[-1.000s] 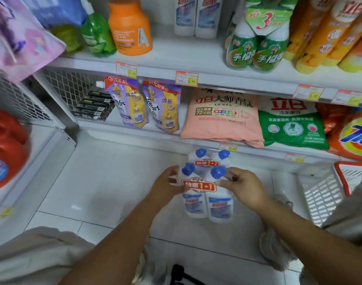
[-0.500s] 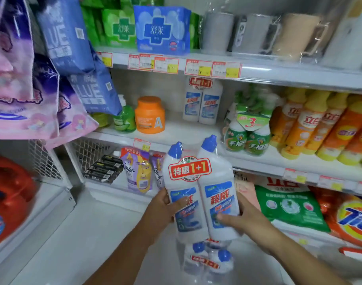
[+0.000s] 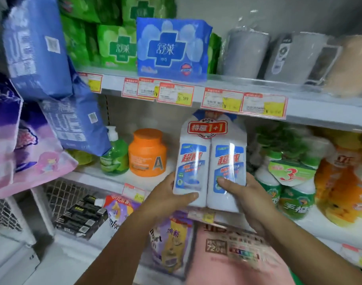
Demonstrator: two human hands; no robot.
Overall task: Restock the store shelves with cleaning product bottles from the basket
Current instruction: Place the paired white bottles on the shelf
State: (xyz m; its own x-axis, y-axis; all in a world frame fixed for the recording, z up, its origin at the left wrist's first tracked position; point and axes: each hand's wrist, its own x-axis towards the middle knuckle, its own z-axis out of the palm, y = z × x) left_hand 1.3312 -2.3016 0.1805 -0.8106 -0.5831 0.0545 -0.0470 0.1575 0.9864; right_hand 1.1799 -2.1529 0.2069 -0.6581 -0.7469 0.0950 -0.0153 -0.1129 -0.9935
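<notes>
- Left hand point(image 3: 167, 194) and right hand point(image 3: 245, 194) clamp the twin bottle pack point(image 3: 211, 161) low, centre frame.
- Hold it upright; slide it between orange jar point(image 3: 148, 153) and green bottles point(image 3: 287, 190).

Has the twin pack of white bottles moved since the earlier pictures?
Yes. The white plastic twin pack of bottles went up: it was below the round orange jar, and now it is level with it, to its right.

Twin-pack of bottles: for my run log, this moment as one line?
left hand: grips twin-pack | right hand: grips twin-pack | twin-pack: upright, before middle shelf, right of orange jar
</notes>
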